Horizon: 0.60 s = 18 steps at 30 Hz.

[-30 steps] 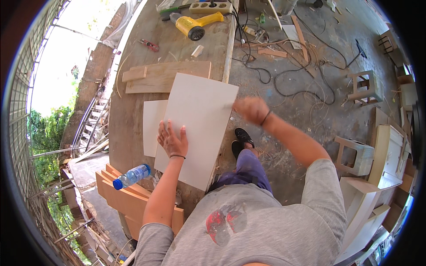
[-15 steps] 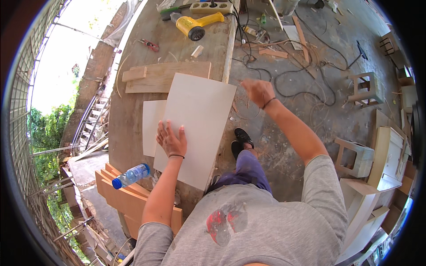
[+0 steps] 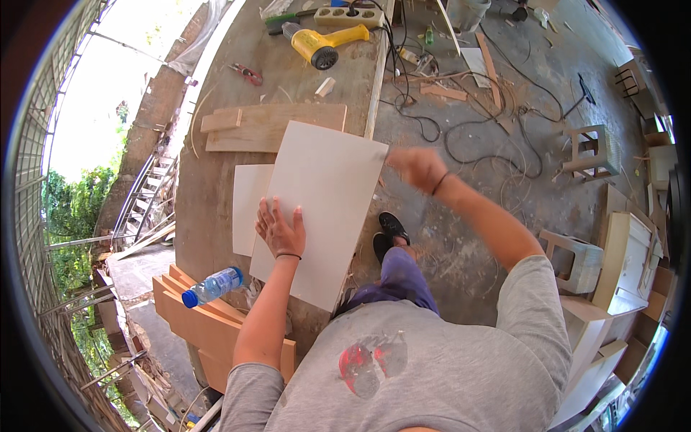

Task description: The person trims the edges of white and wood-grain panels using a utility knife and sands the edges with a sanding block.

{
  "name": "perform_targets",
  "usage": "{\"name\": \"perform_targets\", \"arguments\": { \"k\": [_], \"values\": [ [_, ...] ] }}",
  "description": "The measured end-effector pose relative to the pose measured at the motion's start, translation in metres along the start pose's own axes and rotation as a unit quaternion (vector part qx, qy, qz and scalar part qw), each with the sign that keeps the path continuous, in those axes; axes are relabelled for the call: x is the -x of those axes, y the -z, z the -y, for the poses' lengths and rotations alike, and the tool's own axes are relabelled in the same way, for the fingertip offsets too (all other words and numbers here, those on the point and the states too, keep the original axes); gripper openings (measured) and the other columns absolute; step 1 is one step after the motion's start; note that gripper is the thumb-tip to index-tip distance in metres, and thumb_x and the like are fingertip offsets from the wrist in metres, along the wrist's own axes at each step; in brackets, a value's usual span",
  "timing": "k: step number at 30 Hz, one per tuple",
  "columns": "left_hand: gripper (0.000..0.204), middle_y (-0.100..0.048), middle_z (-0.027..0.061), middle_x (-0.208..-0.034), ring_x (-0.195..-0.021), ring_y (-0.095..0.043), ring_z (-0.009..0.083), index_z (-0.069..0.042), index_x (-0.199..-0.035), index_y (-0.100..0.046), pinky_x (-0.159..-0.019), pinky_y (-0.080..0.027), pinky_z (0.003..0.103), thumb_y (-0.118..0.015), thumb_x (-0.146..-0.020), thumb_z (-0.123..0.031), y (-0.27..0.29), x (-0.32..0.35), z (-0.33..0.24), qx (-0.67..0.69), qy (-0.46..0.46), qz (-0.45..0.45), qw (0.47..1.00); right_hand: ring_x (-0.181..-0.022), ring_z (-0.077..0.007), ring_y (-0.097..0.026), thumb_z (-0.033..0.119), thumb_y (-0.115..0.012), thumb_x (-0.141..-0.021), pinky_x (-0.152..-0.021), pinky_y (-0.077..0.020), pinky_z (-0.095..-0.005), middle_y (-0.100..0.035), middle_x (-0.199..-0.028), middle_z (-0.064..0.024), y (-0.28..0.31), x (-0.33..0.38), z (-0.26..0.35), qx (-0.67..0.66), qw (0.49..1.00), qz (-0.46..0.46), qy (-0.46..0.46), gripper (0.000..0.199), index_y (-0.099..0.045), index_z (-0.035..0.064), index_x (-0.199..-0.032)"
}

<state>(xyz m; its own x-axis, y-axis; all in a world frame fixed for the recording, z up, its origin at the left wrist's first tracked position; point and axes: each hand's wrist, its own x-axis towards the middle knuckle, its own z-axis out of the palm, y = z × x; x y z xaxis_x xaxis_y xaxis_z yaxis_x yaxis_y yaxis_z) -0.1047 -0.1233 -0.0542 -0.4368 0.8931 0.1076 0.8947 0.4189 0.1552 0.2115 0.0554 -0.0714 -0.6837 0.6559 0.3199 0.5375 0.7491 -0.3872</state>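
Far on the left, green trees and a metal railing show past the edge of the workbench (image 3: 209,194). A plastic water bottle (image 3: 212,286) with a blue cap lies on its side on some orange wooden pieces (image 3: 194,324) near the bench's lower end.

Next comes the left hand (image 3: 281,229). It lies flat on a big pale board (image 3: 324,209), with its fingers spread out and pressing down. The board rests on the workbench, tilted a bit, and its right edge sticks out past the side of the bench. A smaller pale sheet (image 3: 248,205) peeks out from under the big board on the left. Just above them lie some plain wooden planks (image 3: 270,126).

Higher up on the bench sit a yellow power drill (image 3: 324,45), a pair of red-handled pliers (image 3: 247,72) and a power strip (image 3: 344,16) with a plug in it.

Then comes the right hand (image 3: 419,168), close to the top right corner of the big board. It is blurry and looks curled into a loose fist, but I cannot tell if it holds anything or touches the board.

Below it, a dark shoe (image 3: 392,229) stands on the dusty floor. Black cables (image 3: 475,137) curl across the floor. Far on the right stand small wooden stools (image 3: 592,150) and pale wooden parts (image 3: 626,263).
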Motion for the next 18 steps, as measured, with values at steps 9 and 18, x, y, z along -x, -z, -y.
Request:
{"name": "perform_targets", "arguments": {
  "k": [9,18],
  "values": [
    [0.062,-0.03,0.0156,-0.151,-0.139,-0.027,0.0343,-0.012,-0.14,-0.041,-0.112,-0.016,0.054,-0.052,-0.092,-0.049,0.002,-0.005,-0.005,0.012,0.005,0.004,1.0,-0.075,-0.0255,-0.068,0.015,-0.052,-0.085,-0.058,-0.0529,-0.0375,-0.069,-0.084,-0.0068,0.047,-0.045,-0.014,0.104,0.982,0.059,-0.146,0.016,-0.063,0.0171,-0.096],
    [0.062,-0.031,0.0159,-0.15,-0.139,-0.027,0.0349,-0.011,-0.14,-0.041,-0.111,-0.017,0.055,-0.054,-0.091,-0.048,-0.001,0.003,-0.004,0.014,-0.004,0.004,1.0,-0.068,-0.0287,-0.067,0.017,-0.052,-0.087,-0.055,-0.0524,-0.0413,-0.067,-0.075,-0.0102,0.032,-0.028,-0.037,0.09,0.989,0.026,-0.115,0.011,-0.062,0.0162,-0.091]
  ]
}}
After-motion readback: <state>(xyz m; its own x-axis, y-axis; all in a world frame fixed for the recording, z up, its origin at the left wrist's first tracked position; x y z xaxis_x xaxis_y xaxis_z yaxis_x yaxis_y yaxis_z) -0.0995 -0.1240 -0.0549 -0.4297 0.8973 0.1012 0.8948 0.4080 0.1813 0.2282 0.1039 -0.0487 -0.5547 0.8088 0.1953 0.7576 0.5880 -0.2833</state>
